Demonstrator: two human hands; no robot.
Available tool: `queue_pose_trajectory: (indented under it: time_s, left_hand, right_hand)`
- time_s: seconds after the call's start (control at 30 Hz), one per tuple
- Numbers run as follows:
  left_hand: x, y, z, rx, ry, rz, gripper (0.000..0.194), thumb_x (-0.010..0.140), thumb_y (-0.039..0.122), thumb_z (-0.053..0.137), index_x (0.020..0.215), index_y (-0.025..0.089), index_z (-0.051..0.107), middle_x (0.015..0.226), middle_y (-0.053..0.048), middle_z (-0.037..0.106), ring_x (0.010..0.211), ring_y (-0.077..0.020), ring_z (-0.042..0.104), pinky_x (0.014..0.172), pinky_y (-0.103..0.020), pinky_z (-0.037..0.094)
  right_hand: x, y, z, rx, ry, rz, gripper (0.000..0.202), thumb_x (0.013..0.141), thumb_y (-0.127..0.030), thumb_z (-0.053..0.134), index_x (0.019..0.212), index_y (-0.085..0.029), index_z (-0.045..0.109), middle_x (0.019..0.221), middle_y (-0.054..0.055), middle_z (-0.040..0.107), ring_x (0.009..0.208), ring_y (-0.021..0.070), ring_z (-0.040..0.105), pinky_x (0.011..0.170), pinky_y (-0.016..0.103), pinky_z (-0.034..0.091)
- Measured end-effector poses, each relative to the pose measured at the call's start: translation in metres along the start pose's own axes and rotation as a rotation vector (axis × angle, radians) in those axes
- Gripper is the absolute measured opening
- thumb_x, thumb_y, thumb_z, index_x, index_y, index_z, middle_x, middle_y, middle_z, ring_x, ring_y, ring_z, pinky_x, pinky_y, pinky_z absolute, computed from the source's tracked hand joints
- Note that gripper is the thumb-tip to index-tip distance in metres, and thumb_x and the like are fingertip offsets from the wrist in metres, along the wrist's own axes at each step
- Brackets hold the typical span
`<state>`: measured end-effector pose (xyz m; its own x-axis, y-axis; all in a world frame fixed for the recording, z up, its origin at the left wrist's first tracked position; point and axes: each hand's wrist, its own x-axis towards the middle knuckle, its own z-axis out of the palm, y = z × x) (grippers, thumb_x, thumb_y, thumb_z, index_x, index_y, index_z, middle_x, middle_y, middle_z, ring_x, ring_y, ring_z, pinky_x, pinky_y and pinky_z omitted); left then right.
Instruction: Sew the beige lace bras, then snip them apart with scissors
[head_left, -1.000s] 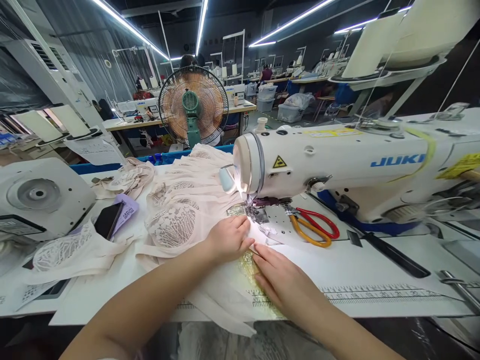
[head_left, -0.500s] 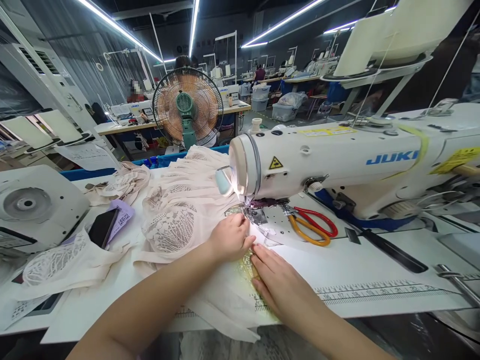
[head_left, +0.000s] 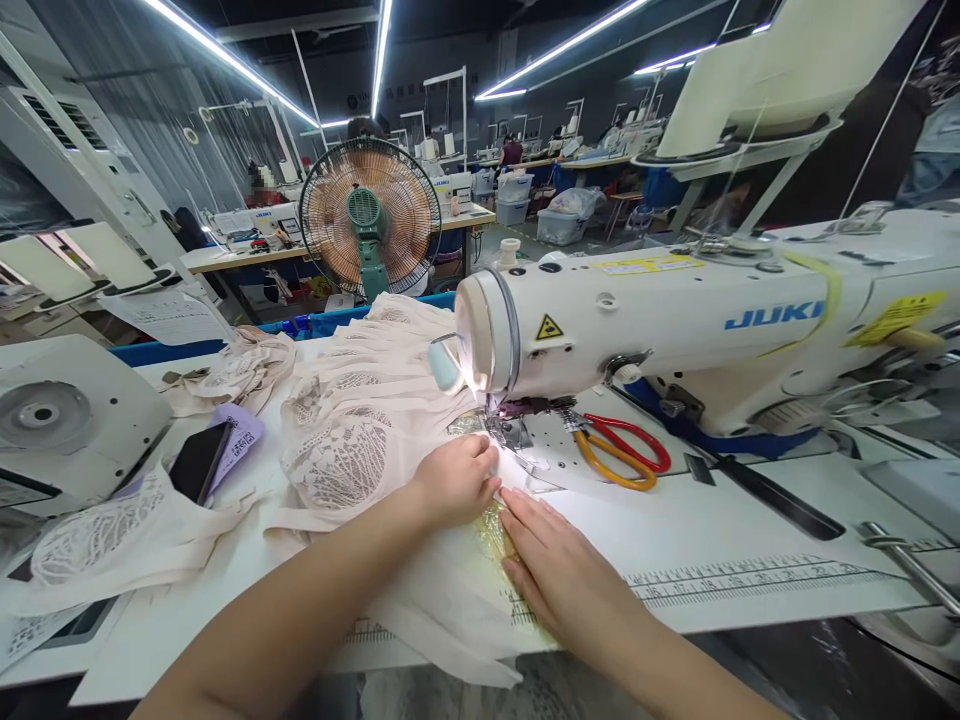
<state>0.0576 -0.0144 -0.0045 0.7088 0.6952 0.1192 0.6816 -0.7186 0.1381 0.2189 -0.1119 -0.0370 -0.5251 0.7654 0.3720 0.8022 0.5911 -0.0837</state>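
A pale lace bra [head_left: 341, 465] is spread under the head of a white sewing machine [head_left: 562, 325], its cloth trailing over the table's front edge. Just in front of the lit needle area, my left hand [head_left: 456, 482] is closed with its fingertips curled onto the pale fabric. What lies under those fingertips is hidden. My right hand [head_left: 559, 565] lies flat beside it, fingers stretched forward and together, pressing on the cloth's edge. Its fingertips nearly meet my left thumb. Yellowish shiny tape [head_left: 493, 535] shows between the hands.
Red- and orange-handled scissors [head_left: 619, 455] lie right of the needle, with a black-handled tool [head_left: 780, 500] farther right. A ruler strip [head_left: 720, 582] runs along the front. At left are a dark phone [head_left: 199, 462] and another lace piece [head_left: 101, 540]. A fan [head_left: 367, 215] stands behind.
The view has shifted slightly. My left fingers are drawn in a little more on the fabric, while my right hand stays flat in nearly the same place.
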Motion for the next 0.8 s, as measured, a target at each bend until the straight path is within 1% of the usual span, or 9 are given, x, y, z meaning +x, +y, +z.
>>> queue_pose_trajectory:
  time_s: [0.2, 0.27, 0.33, 0.4, 0.43, 0.53, 0.6, 0.7, 0.8]
  left_hand:
    - [0.007, -0.015, 0.0, 0.071, 0.008, 0.053, 0.034, 0.085, 0.027, 0.046, 0.116, 0.012, 0.052, 0.123, -0.014, 0.054, 0.11, -0.0235, 0.053, 0.09, -0.033, 0.048]
    - [0.008, -0.019, 0.0, 0.119, 0.062, 0.105, 0.032, 0.084, 0.024, 0.048, 0.112, 0.011, 0.055, 0.123, -0.015, 0.055, 0.111, -0.0247, 0.052, 0.091, -0.035, 0.047]
    - [0.005, -0.019, 0.0, 0.178, 0.154, 0.166, 0.023, 0.086, 0.022, 0.046, 0.1, 0.012, 0.06, 0.119, -0.015, 0.058, 0.11, -0.0257, 0.053, 0.091, -0.04, 0.046]
    - [-0.002, -0.013, 0.0, 0.213, 0.204, 0.218, 0.023, 0.089, 0.02, 0.041, 0.087, 0.014, 0.063, 0.111, -0.013, 0.061, 0.097, -0.0232, 0.058, 0.083, -0.04, 0.049]
    - [-0.007, -0.009, 0.001, 0.213, 0.203, 0.226, 0.024, 0.089, 0.018, 0.039, 0.085, 0.014, 0.062, 0.107, -0.012, 0.063, 0.089, -0.0211, 0.059, 0.077, -0.038, 0.05]
    - [-0.021, 0.0, 0.002, 0.148, 0.166, 0.18, 0.025, 0.085, 0.013, 0.041, 0.101, 0.012, 0.059, 0.107, -0.011, 0.063, 0.079, -0.019, 0.058, 0.065, -0.032, 0.051]
    - [-0.026, 0.001, 0.001, 0.092, 0.154, 0.163, 0.034, 0.08, 0.009, 0.044, 0.112, 0.01, 0.054, 0.113, -0.011, 0.062, 0.086, -0.0202, 0.058, 0.071, -0.032, 0.052]
    - [-0.027, -0.005, -0.004, 0.024, 0.109, 0.21, 0.035, 0.079, 0.005, 0.043, 0.112, 0.012, 0.055, 0.115, -0.01, 0.061, 0.098, -0.0207, 0.054, 0.083, -0.033, 0.049]
    - [-0.025, -0.011, -0.009, -0.01, 0.061, 0.245, 0.034, 0.081, 0.005, 0.042, 0.111, 0.013, 0.056, 0.118, -0.008, 0.06, 0.105, -0.0208, 0.052, 0.088, -0.033, 0.047]
  right_hand:
    - [0.007, -0.002, 0.005, 0.039, -0.021, 0.064, 0.039, 0.084, -0.02, 0.043, 0.118, -0.005, 0.056, 0.13, 0.019, 0.051, 0.122, 0.0299, 0.046, 0.098, 0.049, 0.044]
    - [0.012, -0.003, 0.007, 0.068, -0.027, 0.095, 0.039, 0.084, -0.021, 0.044, 0.118, -0.005, 0.056, 0.131, 0.019, 0.05, 0.122, 0.0303, 0.045, 0.1, 0.049, 0.042]
    - [0.017, -0.004, 0.007, 0.095, -0.026, 0.115, 0.039, 0.084, -0.021, 0.043, 0.117, -0.006, 0.057, 0.132, 0.019, 0.049, 0.123, 0.0304, 0.045, 0.101, 0.049, 0.04]
    - [0.02, -0.006, 0.007, 0.119, -0.021, 0.122, 0.041, 0.083, -0.021, 0.043, 0.119, -0.005, 0.055, 0.132, 0.018, 0.049, 0.124, 0.0304, 0.043, 0.102, 0.049, 0.039]
    - [0.021, -0.006, 0.006, 0.131, -0.022, 0.122, 0.042, 0.083, -0.02, 0.044, 0.121, -0.005, 0.053, 0.132, 0.018, 0.049, 0.124, 0.0303, 0.043, 0.102, 0.049, 0.038]
    - [0.023, -0.007, 0.001, 0.155, -0.027, 0.117, 0.046, 0.082, -0.019, 0.043, 0.125, -0.004, 0.05, 0.133, 0.018, 0.048, 0.125, 0.0303, 0.042, 0.102, 0.05, 0.039]
    - [0.023, -0.006, -0.005, 0.162, -0.029, 0.097, 0.042, 0.083, -0.02, 0.042, 0.121, -0.005, 0.053, 0.133, 0.019, 0.048, 0.124, 0.0304, 0.044, 0.1, 0.05, 0.04]
    - [0.019, 0.001, -0.016, 0.161, -0.016, 0.026, 0.036, 0.085, -0.02, 0.04, 0.113, -0.007, 0.059, 0.128, 0.019, 0.053, 0.119, 0.0293, 0.05, 0.096, 0.047, 0.046]
    - [0.007, 0.012, -0.026, 0.156, 0.02, 0.013, 0.032, 0.086, -0.021, 0.038, 0.106, -0.01, 0.062, 0.122, 0.017, 0.059, 0.114, 0.0263, 0.055, 0.091, 0.04, 0.051]
